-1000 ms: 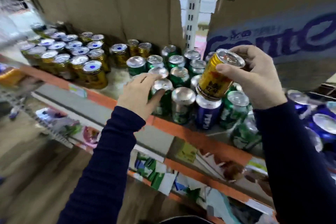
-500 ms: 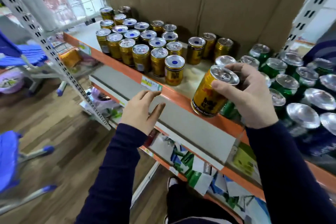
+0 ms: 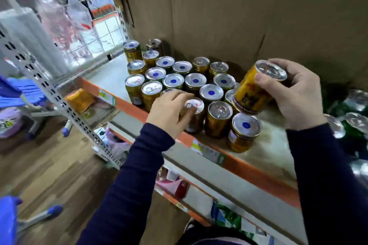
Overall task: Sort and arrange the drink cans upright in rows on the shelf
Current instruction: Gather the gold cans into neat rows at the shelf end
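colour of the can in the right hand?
Gold with a silver top, seen in the head view: can in right hand.

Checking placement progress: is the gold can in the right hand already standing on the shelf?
No, the right hand grips the gold can tilted, above the shelved cans.

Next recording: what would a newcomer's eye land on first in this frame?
The tilted gold can gripped by the right hand over the shelf, centre right, stands out first. Next comes the block of upright gold cans packed in rows to its left, where the left hand grips the top of a front can. At the far right edge, green cans show only as a blur.
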`<action>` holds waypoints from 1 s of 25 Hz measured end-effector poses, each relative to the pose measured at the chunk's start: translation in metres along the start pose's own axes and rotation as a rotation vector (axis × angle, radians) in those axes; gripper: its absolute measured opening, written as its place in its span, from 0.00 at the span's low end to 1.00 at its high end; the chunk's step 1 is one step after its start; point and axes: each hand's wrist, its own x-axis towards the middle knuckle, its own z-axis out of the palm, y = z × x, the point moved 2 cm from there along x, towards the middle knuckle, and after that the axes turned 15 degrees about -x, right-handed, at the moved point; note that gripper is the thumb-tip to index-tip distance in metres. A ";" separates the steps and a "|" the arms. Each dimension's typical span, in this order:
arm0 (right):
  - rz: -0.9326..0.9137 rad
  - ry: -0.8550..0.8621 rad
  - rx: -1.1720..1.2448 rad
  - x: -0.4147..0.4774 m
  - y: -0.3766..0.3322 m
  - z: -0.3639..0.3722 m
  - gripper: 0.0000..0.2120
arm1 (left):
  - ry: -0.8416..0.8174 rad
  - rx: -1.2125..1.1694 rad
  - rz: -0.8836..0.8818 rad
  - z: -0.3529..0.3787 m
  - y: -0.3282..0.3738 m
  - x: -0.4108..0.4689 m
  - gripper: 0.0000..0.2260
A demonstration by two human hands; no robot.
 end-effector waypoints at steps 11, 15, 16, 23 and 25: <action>0.166 0.104 -0.470 0.108 0.015 0.056 0.26 | -0.238 0.008 0.085 -0.006 -0.091 0.121 0.26; 0.313 0.061 -0.664 0.125 0.022 0.074 0.28 | -0.344 0.022 0.135 -0.007 -0.121 0.140 0.24; 0.346 0.060 -0.683 0.128 0.023 0.079 0.27 | -0.374 0.011 0.155 -0.005 -0.126 0.142 0.25; 0.518 -0.059 -0.792 0.115 0.029 0.108 0.26 | -0.395 0.027 0.199 0.002 -0.130 0.134 0.19; 0.553 -0.160 -0.815 0.111 0.035 0.115 0.26 | -0.400 0.027 0.202 0.001 -0.130 0.135 0.20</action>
